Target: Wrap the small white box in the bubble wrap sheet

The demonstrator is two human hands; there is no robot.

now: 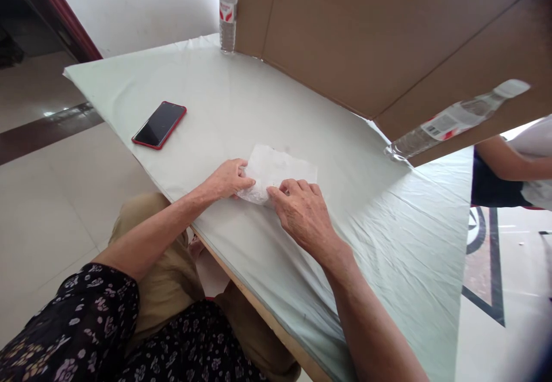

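A thin, whitish, translucent sheet [280, 166] lies on the pale green tablecloth [207, 100], its near edge crumpled. My left hand [228, 179] pinches the sheet's left corner between thumb and fingers. At the near right edge, my right hand [302, 209] has its thumb and index finger closed on the sheet, the other fingers curled over it. Whether the sheet is paper or plastic I cannot tell.
A phone with a red edge [159, 125] lies at the left. Brown cardboard panels [319, 37] stand along the back, with a clear bottle [227, 16] at their left end and another bottle [452, 120] at the right. A person's arm [509, 160] shows at far right.
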